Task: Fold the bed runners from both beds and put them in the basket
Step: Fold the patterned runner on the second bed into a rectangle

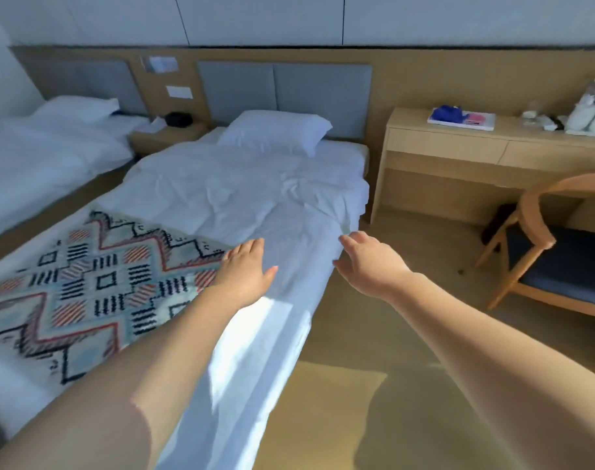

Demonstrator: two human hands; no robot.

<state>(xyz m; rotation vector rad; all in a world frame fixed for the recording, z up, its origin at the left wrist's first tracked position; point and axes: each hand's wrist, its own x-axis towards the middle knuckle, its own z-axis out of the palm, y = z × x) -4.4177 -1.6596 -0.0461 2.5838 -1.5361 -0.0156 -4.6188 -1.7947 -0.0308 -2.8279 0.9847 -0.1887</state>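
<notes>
A patterned bed runner with red, black and pale blue zigzags lies flat across the foot of the near bed. My left hand hovers palm down at the runner's right end, fingers spread, holding nothing. Over the bed's right edge, my right hand reaches out with its fingers apart and nothing in it. The far bed at the left shows only white bedding; no runner is visible on it. No basket is in view.
A wooden desk with a book and white items stands right of the near bed. A wooden chair with a dark seat sits at the right. A nightstand sits between the beds. Tan floor lies right of the bed.
</notes>
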